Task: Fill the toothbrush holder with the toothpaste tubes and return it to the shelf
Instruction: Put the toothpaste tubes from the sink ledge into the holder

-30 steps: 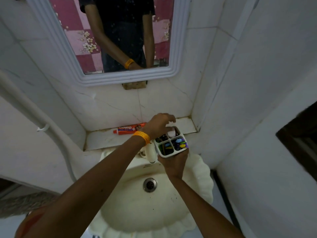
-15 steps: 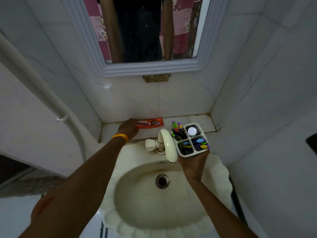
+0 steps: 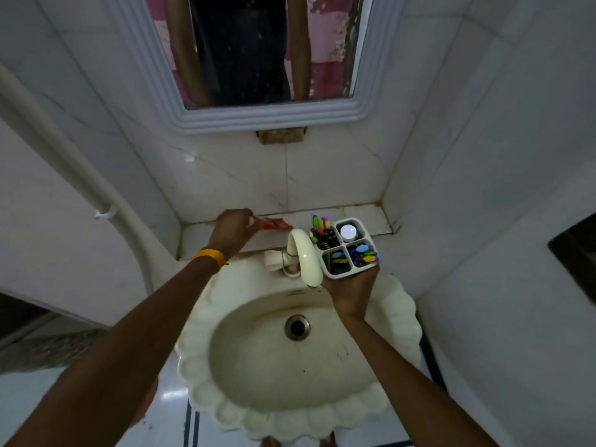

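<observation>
- The toothbrush holder [image 3: 349,248] is held up from below by the right hand [image 3: 351,293], over the back right of the sink [image 3: 400,321] and just right of the tap [image 3: 304,256]; it is judged to be kept level and near the shelf so a tube can be dropped straight in.
- Right fingers are clenched around the holder's base; the base itself is hidden by the holder.
- The left hand [image 3: 233,230] is placed on the shelf [image 3: 367,214], at the left end of the toothpaste tube [image 3: 274,223].
- Left fingers are closed at the tube's end; whether the tube is already gripped or only touched cannot be told.
- The tube is seen flat on the shelf against the back wall, red-orange with a white end, partly covered by the hand.
- The holder is seen as a white square box split into four compartments: coloured brush handles in three, a white round cap in the back right one.
- That cap is judged to be a tube already loaded.
- Judged step: pickup of the tube on the shelf; holder not yet returned to the shelf.
</observation>
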`<state>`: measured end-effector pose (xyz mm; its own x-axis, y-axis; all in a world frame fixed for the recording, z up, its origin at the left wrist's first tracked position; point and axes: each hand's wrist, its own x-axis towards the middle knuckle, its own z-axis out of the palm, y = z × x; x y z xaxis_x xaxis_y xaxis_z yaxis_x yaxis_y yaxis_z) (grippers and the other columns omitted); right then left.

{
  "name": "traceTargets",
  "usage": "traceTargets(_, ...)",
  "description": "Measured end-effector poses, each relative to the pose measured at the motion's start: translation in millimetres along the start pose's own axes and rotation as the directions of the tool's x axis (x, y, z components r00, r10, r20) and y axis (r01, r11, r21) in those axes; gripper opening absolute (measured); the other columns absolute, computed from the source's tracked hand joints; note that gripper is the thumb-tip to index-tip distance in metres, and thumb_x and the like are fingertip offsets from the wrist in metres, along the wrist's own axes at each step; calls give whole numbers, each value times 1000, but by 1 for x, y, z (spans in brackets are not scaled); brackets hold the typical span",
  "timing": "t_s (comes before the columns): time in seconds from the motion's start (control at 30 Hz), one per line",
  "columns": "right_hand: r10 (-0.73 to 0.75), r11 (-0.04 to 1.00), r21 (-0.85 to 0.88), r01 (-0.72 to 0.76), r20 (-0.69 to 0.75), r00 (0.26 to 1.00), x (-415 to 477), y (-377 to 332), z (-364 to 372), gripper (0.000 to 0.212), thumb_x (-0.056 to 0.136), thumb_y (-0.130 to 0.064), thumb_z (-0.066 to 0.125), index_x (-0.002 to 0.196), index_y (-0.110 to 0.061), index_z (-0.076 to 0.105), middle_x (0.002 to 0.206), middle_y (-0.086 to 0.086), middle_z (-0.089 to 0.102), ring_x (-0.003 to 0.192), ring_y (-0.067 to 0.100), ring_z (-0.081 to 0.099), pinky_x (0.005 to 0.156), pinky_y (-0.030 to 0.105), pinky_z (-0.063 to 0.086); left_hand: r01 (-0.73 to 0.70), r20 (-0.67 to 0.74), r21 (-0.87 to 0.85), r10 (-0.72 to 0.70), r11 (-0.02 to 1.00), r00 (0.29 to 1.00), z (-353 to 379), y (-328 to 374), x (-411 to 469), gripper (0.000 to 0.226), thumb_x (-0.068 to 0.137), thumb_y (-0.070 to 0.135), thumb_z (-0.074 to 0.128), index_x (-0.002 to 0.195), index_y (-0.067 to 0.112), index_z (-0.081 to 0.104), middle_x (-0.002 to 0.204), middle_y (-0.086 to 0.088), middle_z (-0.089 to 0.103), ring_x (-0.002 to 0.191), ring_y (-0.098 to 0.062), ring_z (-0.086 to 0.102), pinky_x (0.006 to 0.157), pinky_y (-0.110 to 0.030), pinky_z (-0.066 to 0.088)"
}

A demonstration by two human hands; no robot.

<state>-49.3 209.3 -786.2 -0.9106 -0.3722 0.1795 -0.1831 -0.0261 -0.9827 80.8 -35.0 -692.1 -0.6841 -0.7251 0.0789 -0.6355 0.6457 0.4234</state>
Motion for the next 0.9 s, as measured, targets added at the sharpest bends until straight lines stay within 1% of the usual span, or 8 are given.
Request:
traceTargets(0.1,57,998,-22,-57,10,998,4,5,1,115,47,-1,106,145,-10,46,140,8,65,131,30,67,107,55,58,-13,-213,-84,-6,996,977,-51,31,-10,25,86,33,70,84,9,72,75,-11,73,69,-24,65,62,-29,43)
traceTargets(0.2,129,991,-48,-128,15,992,4,4,-1,113,46,-11,106,143,-6,47,136,9,68,126,26,70,103,46,60,-86,-321,-103,49,991,946,-102,68,-23,27,85,34,72,85,7,75,70,-9,71,61,-16,57,58,-25,39)
traceTargets(0.3,243,950,-220,-222,70,968,0,-1,-4,96,56,-34,98,138,-10,55,123,2,71,111,18,74,94,35,64,-191,-227,-57,173,980,958,-136,108,-32,27,85,35,73,83,8,75,69,-7,70,58,-16,56,54,-22,41)
traceTargets(0.37,212,959,-202,-199,43,976,2,1,-3,99,52,-36,101,136,-11,57,123,2,71,113,20,74,94,32,62,-232,-136,-3,230,973,964,-144,135,-37,30,84,36,73,80,6,74,69,-10,71,60,-23,60,58,-31,49)
traceTargets(0.43,171,975,-143,-173,-27,985,6,12,1,109,41,-29,106,135,-8,55,126,6,71,116,22,73,94,41,64,-257,-54,56,260,965,964,-141,161,-41,33,82,37,73,75,4,72,70,-13,70,65,-29,62,64,-37,50)
traceTargets(0.63,143,982,-125,-144,-22,990,4,8,-3,117,37,-26,106,138,-7,51,128,6,69,117,16,71,98,39,63,-172,89,74,165,982,982,-95,198,-46,36,82,38,73,82,2,70,84,-16,70,83,-32,61,70,-33,42)
traceTargets(0.77,138,980,-139,-140,-22,990,5,-1,-4,121,35,-23,106,141,-9,49,129,1,68,116,11,68,99,19,58,-130,147,76,117,989,982,-65,202,-50,36,85,36,71,87,0,68,93,-22,71,92,-36,64,74,-35,47)
traceTargets(0.9,168,973,-158,-169,-21,986,8,2,-5,120,32,-36,106,138,-17,54,126,1,70,116,18,72,95,41,65,-109,125,49,102,993,987,-42,204,-60,32,88,33,66,78,3,61,87,-23,69,85,-38,63,67,-37,42)
